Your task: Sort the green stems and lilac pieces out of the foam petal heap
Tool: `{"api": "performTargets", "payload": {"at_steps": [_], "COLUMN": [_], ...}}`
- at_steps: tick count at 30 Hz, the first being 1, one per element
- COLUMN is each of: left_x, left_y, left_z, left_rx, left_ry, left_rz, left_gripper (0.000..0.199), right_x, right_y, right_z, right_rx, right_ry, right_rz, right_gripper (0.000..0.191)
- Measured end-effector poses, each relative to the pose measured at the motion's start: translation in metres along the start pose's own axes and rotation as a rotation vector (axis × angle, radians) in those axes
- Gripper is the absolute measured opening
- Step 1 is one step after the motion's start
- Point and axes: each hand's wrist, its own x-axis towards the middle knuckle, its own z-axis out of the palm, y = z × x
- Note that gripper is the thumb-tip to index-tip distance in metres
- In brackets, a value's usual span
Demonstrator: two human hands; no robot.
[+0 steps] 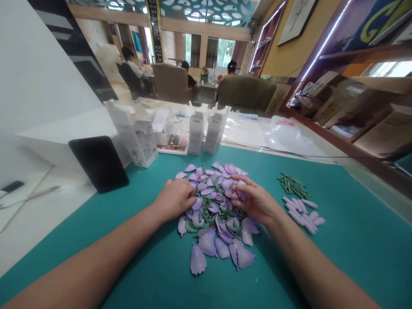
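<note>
A loose pile of purple petal pieces (pixel 207 242) mixed with green leaf pieces (pixel 195 226) and small red bits lies on the teal mat (pixel 154 266). My left hand (pixel 175 198) rests at the pile's left edge, fingers curled down among the petals; what they hold, if anything, is hidden. At the pile's right side, my right hand (pixel 252 198) has its thumb and fingers round a purple petal (pixel 241 189). Green sticks (pixel 292 185) and light purple rods (pixel 302 214) lie in two groups on the right of the mat.
Behind the pile stand white boxes (pixel 196 133) and a tray with a red packet (pixel 175 146). A black tablet (pixel 99 164) leans at the left. Clear plastic sheeting (pixel 283 135) covers the far table. Several people sit in the background.
</note>
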Motion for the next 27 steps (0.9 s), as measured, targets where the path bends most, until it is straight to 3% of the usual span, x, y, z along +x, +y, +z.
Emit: {"api": "performTargets", "payload": {"at_steps": [4,9,13,18,22,27], "left_x": [-0.001,0.0,0.002,0.0,-0.008,-0.015], "left_y": [0.002,0.002,0.001,0.006,0.021,0.028], "left_z": [-0.003,0.005,0.007,0.001,-0.002,-0.009], "left_rx": [-0.025,-0.142,-0.238,-0.579,-0.745,-0.755], "left_ry": [0.008,0.014,0.039,0.142,0.203,0.135], "left_rz": [-0.018,-0.008,-0.021,-0.048,0.006,0.113], "left_gripper": [0.034,0.021,0.022,0.03,0.031,0.03], "right_x": [-0.001,-0.001,-0.003,-0.011,-0.021,-0.027], "right_y": [0.002,0.005,0.007,0.013,0.023,0.031], "right_z": [0.003,0.003,0.005,0.018,0.032,0.042], "right_rx": [-0.013,-0.027,-0.022,-0.079,-0.181,-0.225], "right_ry": [-0.009,-0.038,-0.051,-0.099,-0.186,-0.265], "right_rz": [-0.003,-0.006,-0.01,-0.006,0.036,0.047], "right_gripper": [0.028,0.026,0.028,0.033,0.043,0.042]}}
